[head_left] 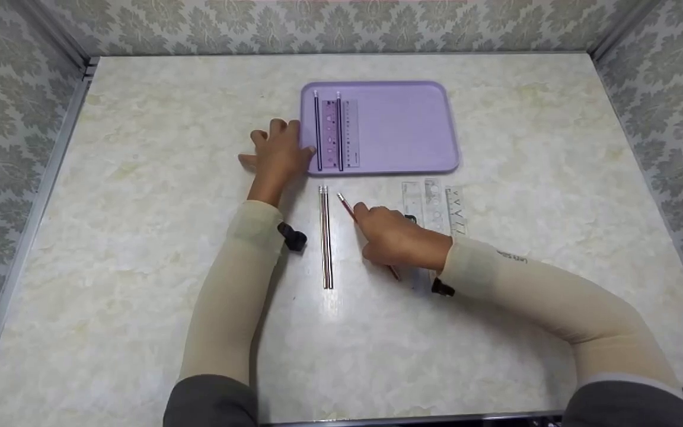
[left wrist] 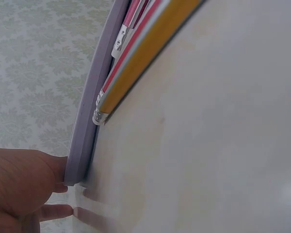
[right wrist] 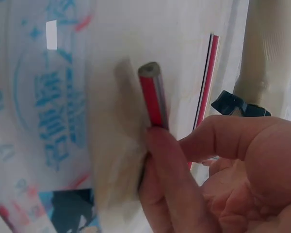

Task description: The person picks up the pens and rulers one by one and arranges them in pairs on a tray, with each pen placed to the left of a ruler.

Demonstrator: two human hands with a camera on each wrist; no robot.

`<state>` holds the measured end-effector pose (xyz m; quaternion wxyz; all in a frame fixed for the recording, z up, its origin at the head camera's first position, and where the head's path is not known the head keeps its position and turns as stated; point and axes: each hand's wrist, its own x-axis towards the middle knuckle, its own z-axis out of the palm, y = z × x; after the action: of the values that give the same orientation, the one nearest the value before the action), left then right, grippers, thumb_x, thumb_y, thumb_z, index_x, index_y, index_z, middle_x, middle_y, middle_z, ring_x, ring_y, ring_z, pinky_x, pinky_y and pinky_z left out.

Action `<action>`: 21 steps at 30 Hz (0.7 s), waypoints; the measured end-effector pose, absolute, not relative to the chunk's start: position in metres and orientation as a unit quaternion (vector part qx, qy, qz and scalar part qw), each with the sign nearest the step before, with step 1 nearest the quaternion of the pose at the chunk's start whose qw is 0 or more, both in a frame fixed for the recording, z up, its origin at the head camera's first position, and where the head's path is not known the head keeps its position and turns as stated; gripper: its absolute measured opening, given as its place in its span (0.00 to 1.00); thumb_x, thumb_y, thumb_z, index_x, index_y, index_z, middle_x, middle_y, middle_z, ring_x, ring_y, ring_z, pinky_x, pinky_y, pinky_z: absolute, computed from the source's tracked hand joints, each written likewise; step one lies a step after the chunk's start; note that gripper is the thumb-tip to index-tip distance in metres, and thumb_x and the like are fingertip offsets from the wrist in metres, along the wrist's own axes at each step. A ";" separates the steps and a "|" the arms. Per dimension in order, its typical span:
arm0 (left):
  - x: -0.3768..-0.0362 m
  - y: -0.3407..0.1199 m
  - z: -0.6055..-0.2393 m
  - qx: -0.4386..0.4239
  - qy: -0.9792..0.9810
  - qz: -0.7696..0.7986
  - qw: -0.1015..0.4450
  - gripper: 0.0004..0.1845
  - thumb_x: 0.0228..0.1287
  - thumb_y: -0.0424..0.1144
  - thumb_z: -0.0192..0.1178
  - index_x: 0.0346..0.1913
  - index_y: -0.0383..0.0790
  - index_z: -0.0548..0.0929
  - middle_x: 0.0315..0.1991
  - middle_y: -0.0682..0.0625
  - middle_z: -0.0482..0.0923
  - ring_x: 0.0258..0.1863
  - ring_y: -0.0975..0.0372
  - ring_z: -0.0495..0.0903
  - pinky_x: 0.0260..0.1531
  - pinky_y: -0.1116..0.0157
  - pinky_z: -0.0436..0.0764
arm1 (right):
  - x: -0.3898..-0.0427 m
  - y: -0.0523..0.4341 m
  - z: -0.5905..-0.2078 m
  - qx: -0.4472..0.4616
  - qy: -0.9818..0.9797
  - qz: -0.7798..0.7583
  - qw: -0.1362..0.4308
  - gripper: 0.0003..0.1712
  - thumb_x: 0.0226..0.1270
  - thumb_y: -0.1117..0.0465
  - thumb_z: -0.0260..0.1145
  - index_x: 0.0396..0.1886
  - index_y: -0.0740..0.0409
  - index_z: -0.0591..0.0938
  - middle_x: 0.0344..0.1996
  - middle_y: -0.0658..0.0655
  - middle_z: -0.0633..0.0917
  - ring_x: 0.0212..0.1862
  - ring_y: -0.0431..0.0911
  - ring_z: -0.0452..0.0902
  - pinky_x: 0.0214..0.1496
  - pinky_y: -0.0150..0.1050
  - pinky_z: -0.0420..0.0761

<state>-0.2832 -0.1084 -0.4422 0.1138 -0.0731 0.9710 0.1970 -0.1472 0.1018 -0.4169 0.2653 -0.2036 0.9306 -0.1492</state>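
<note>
Plainly, curled right fingers point(right wrist: 170, 167) pinch a pencil point(right wrist: 153, 97).

Patterned wallpaper point(head_left: 246, 26), marbled tabletop point(head_left: 140, 237)

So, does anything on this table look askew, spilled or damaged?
Nothing looks spilled or damaged. Only the pencil in the right hand slants, unlike the two pencils lying straight nearby; being held probably explains that. On the tray, pencils and rulers lie neatly parallel. The loose rulers at right are partly hidden.
</note>
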 end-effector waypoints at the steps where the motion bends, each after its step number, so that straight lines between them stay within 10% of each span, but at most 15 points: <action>1: -0.283 -0.108 -0.442 -0.074 0.971 0.197 0.113 0.36 0.74 0.59 0.55 0.80 0.59 0.59 0.80 0.50 0.53 0.77 0.39 0.46 0.64 0.23 0.48 | -0.149 0.103 -0.417 -0.203 0.929 -0.156 0.268 0.25 0.57 0.68 0.66 0.53 0.58 0.68 0.35 0.59 0.79 0.33 0.53 0.78 0.27 0.42 0.79; 21: -0.285 -0.109 -0.441 -0.076 0.972 0.186 0.120 0.37 0.74 0.60 0.55 0.80 0.59 0.58 0.80 0.51 0.52 0.77 0.39 0.46 0.64 0.22 0.50 | -0.181 0.126 -0.430 -0.154 0.826 -0.432 0.327 0.37 0.62 0.69 0.64 0.71 0.49 0.65 0.45 0.57 0.80 0.39 0.49 0.84 0.38 0.45 0.89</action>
<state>-0.2845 -0.1088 -0.4414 0.1202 -0.0763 0.9722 0.1858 -0.1807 0.1263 -0.4304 0.3271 -0.1537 0.8263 -0.4319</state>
